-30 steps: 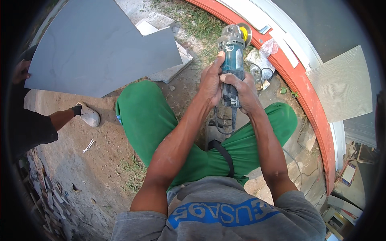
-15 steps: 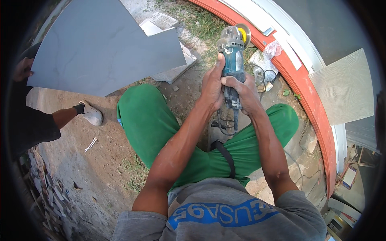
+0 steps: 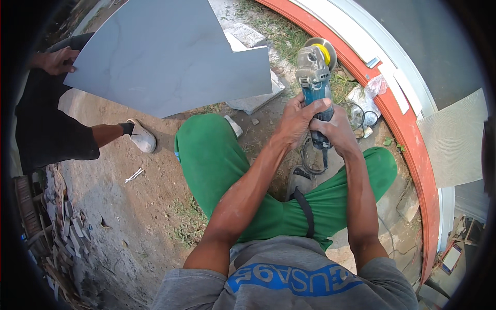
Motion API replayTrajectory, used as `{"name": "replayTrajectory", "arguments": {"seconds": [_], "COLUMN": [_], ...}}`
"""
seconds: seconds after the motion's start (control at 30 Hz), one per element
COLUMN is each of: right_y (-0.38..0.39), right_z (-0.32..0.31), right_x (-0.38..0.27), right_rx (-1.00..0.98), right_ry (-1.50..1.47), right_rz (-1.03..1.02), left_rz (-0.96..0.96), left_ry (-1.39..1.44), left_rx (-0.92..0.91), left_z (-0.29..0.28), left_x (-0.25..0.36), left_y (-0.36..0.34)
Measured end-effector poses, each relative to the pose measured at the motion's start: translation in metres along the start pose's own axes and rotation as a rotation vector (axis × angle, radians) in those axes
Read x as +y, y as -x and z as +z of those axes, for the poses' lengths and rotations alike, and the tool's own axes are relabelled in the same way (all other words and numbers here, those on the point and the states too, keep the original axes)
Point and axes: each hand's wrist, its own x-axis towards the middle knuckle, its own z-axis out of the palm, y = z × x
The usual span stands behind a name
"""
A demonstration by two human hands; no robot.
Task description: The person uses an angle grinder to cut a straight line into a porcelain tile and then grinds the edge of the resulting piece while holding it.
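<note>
Both my hands grip a dusty teal and black angle grinder point(image 3: 317, 89) in front of my knees, its head pointing away from me. My left hand point(image 3: 299, 120) wraps around the body, thumb laid across the top. My right hand point(image 3: 337, 129) closes around the rear part, just behind the left. At the grinder's far end a thin cutting disc point(image 3: 327, 53) with a yellow centre stands on the right side. To the left lies a large grey tile point(image 3: 170, 57) with a notched corner. Another person's hand point(image 3: 58, 61) holds its left edge.
Pale slabs point(image 3: 257, 98) sit under the tile's right end. A red beam point(image 3: 408, 135) curves along the right, with white strips and a textured tile point(image 3: 454, 139) against it. A plastic bag point(image 3: 364, 101) and black cable lie beside the grinder. Scrap pieces point(image 3: 75, 232) are piled at lower left.
In the picture, the whole scene has shifted right and slightly down as the view turned. My left hand has slid back along the grinder's body, closer to my right hand.
</note>
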Motion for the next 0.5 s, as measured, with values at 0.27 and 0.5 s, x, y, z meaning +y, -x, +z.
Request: {"name": "replayTrajectory", "arguments": {"seconds": [0.27, 0.5], "right_y": [-0.001, -0.013], "right_z": [0.056, 0.055], "right_x": [0.020, 0.002], "right_rx": [0.691, 0.399], "right_ry": [0.650, 0.226], "right_rz": [-0.174, -0.200], "left_rz": [0.066, 0.265], "left_ry": [-0.126, -0.291], "left_rx": [0.159, 0.195], "left_z": [0.011, -0.004], "left_x": [-0.007, 0.015], "left_y": [0.000, 0.011]}}
